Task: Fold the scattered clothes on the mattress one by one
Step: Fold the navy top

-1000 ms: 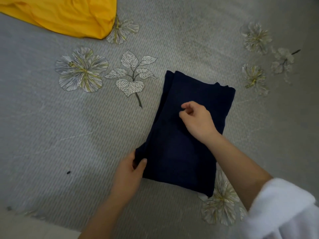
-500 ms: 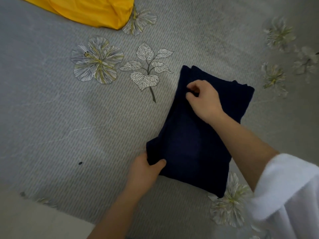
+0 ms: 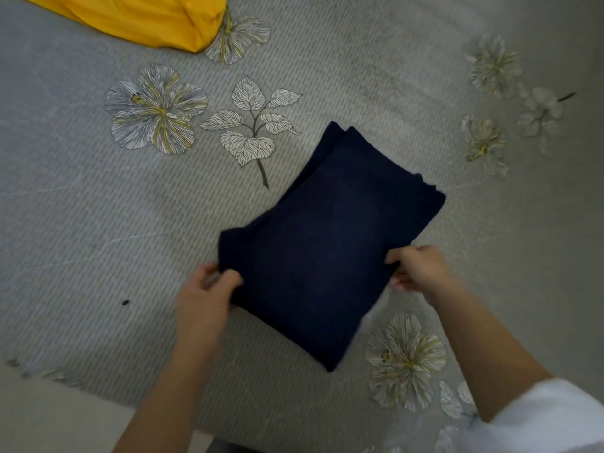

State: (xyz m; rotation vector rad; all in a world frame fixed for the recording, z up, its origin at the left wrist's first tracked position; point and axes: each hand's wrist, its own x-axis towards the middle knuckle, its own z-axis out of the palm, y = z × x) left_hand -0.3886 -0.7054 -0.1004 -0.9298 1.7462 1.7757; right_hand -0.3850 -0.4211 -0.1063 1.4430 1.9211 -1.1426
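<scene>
A navy blue garment, folded into a thick rectangle, lies at an angle in the middle of the grey flowered mattress. My left hand grips its near left corner, thumb on top and fingers under the edge. My right hand pinches the garment's right edge, fingers curled round the cloth. A yellow garment lies unfolded at the far left, partly cut off by the frame's top.
The mattress's near edge runs along the bottom left, with pale floor beyond it. A white sleeve covers my right upper arm. A small dark speck sits on the sheet to the left of my left hand.
My right hand left the garment's far top and came down to grip its right edge. My left hand kept hold of the near left corner.
</scene>
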